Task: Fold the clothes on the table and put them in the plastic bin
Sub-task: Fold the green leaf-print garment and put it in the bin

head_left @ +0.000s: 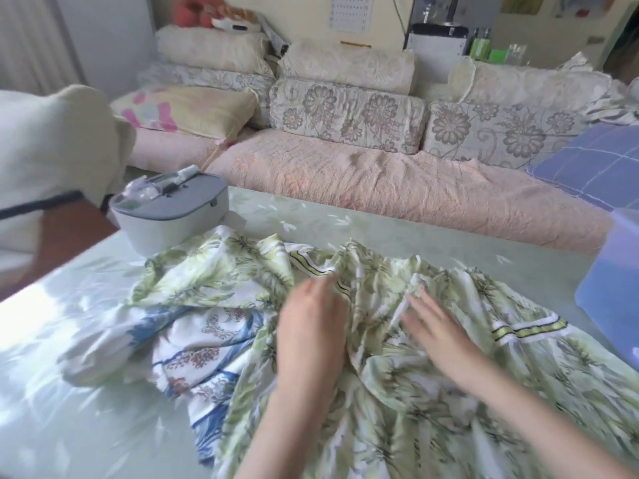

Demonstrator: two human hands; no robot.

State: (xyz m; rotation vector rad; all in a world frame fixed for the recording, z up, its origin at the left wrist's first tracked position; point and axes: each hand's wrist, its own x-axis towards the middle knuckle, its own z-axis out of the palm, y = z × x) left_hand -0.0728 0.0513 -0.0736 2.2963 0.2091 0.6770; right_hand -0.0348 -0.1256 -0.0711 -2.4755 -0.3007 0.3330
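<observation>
The green leaf-print garment (397, 392) is spread crumpled on the bench (69, 402). The left hand (311, 330) and right hand (439, 333) are laid flat on it, fingers straight, gripping nothing. The plastic bin (612, 281) is seen right of the garment.

A pale green surface (311, 216) with a faint leaf pattern is carrying everything. A green leaf-print garment (214, 274) is lying crumpled and spread across its middle and near side. A white garment with blue and brown print (193, 340) is lying bunched beside it on the left, partly tucked under it. A white box with a grey lid (166, 216) is sitting at the far left, touching the green garment. A translucent bluish plastic bin (612, 278) is standing at the right edge.
</observation>
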